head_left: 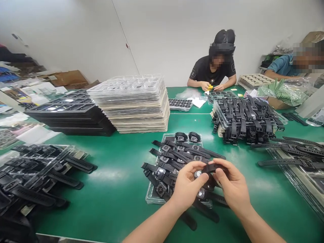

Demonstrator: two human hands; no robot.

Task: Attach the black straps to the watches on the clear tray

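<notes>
Both my hands hold one black smartwatch (214, 167) by its strap, above a tray of watches. My left hand (188, 184) pinches the strap's left side between thumb and fingers. On the right side, my right hand (233, 184) grips the same watch, its fingers curled round the band. The watch's body is mostly hidden by my fingers. Below lies a clear plastic tray (150, 199) with several black watches (161, 189), straps spread out and sensor backs facing up. At its far end two watches (193, 136) stand with their straps closed into loops.
Stacked trays of strapped watches (243, 118) stand at the back right, with more at far left (37, 175) and right (303, 162). A tall pile of clear and beige trays (131, 104) rises beside black trays (73, 116). Two people sit across the green table (108, 189).
</notes>
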